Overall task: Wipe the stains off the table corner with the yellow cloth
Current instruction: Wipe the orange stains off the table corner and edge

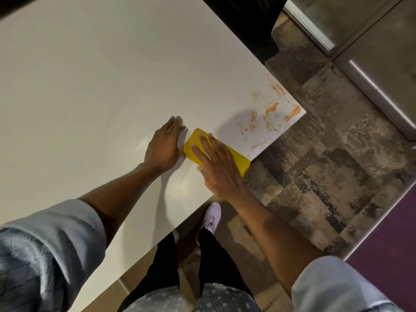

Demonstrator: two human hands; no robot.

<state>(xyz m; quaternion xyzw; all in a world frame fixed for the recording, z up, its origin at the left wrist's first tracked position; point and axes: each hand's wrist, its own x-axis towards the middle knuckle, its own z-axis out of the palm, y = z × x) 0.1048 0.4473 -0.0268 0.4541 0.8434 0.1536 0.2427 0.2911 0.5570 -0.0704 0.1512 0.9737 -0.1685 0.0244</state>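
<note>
A folded yellow cloth [239, 159] lies flat on the white table [94, 82] near its front edge, one end reaching that edge. My right hand [216, 165] presses on the cloth with straight, spread fingers. My left hand [164, 145] rests flat on the table just left of the cloth, its thumb touching the cloth's left end. Orange-brown stains [270, 109] streak the table's right corner, beyond and to the right of the cloth.
The table edge runs diagonally from the stained corner down to the lower left. Beyond it lies a mottled brown floor [326, 172]. My legs and a white shoe [212, 216] stand beside the front edge. A dark object [252, 23] stands past the far edge.
</note>
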